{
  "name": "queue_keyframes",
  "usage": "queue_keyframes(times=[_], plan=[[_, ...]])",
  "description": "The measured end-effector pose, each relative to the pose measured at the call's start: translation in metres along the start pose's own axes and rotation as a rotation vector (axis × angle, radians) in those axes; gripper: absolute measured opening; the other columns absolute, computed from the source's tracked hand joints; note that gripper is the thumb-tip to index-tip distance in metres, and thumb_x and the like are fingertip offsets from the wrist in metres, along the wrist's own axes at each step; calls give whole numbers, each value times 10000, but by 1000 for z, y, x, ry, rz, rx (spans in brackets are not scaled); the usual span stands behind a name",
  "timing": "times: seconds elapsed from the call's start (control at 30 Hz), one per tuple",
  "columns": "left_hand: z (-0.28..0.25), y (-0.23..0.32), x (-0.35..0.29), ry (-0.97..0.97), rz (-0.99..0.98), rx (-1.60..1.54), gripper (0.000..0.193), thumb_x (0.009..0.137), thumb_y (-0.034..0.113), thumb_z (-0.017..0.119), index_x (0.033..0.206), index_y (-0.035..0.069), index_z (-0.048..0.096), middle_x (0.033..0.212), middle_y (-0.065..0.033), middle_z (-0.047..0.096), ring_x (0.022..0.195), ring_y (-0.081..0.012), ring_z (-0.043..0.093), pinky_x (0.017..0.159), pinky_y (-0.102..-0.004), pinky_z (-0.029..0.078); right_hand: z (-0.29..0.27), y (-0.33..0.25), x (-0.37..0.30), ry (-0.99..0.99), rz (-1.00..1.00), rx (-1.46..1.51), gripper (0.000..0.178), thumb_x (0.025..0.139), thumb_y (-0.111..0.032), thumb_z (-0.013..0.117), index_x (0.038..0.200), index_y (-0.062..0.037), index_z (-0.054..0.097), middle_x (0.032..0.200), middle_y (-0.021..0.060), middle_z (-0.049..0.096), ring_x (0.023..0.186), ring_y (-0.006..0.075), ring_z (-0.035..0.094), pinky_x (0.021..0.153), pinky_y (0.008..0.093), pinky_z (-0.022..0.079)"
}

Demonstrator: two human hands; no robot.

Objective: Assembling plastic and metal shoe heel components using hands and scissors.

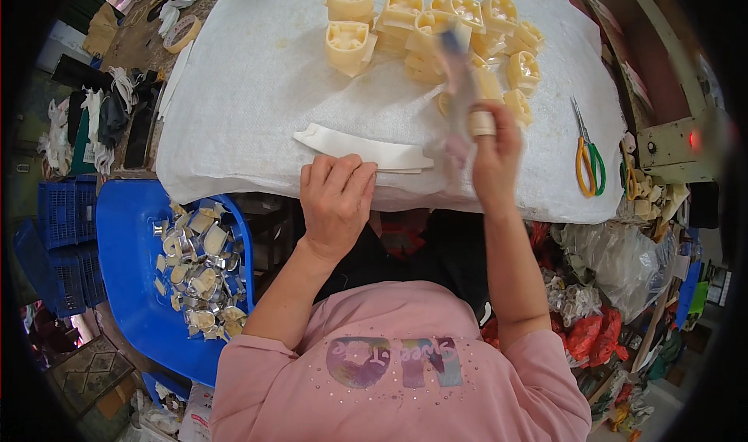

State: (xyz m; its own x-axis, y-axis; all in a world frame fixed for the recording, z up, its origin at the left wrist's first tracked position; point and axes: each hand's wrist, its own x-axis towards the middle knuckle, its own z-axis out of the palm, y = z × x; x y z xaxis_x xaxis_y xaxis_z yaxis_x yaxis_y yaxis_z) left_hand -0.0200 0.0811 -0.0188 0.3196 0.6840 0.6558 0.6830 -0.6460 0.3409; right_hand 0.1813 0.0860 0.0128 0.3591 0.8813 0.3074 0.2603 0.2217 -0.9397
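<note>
My left hand (336, 200) is at the table's near edge, its fingers bent and pressed together over a stack of curved white strips (374, 149). The strips lie flat on the white cloth. To its right my right hand (497, 157) is raised, fingers closed, with a pale wrap (482, 122) around one finger. A long pale thing with a dark blue end (463, 87) runs beside those fingers, smeared by motion, so its kind is unclear. Behind it stand several cream-coloured cup-shaped pieces (349, 46), some with clear film around them.
Scissors with one orange and one green handle (590, 161) lie at the right. A blue tub (128, 286) at the lower left holds many silvery and cream pieces. A tape roll (182, 33) sits at the far left. Plastic bags (623, 266) are heaped at the lower right.
</note>
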Motion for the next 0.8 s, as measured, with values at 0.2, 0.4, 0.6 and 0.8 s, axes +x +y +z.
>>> queue_keyframes(times=[0.2, 0.4, 0.6, 0.8], plan=[[-11, 13, 18, -98, -81, -148, 267, 644, 21, 717, 899, 46, 644, 815, -66, 577, 684, -200, 537, 616, -302, 433, -39, -37, -3, 0, -483, -460, 194, 730, 49, 609, 898, -30, 553, 887, 115, 565, 763, 235, 575, 602, 296, 466], [-7, 54, 24, -298, -938, -1439, 376, 960, 232, 387, 1211, -23, 504, 809, -53, 562, 501, -95, 459, 430, -206, 352, -10, -41, -32, -432, -726, -594, 224, 618, -142, 659, 800, -70, 550, 984, 107, 529, 901, 283, 525, 728, 374, 434], [-1, 38, 27, -222, -1000, -1595, 408, 977, 255, 394, 1262, -33, 441, 907, -95, 594, 517, -101, 456, 372, -210, 318, -76, -7, 6, -128, -311, -461, 558, 597, 161, 555, 1112, -52, 566, 1122, 128, 563, 1106, 313, 491, 949, 374, 400], [-1, 42, 31, -259, -1049, -1713, 422, 964, 215, 437, 1312, -19, 388, 947, -94, 589, 594, -109, 490, 410, -205, 343, -113, 50, 33, -100, -170, -583, 505, 706, 125, 512, 1178, -51, 540, 1178, 111, 563, 1049, 284, 549, 923, 330, 434]])
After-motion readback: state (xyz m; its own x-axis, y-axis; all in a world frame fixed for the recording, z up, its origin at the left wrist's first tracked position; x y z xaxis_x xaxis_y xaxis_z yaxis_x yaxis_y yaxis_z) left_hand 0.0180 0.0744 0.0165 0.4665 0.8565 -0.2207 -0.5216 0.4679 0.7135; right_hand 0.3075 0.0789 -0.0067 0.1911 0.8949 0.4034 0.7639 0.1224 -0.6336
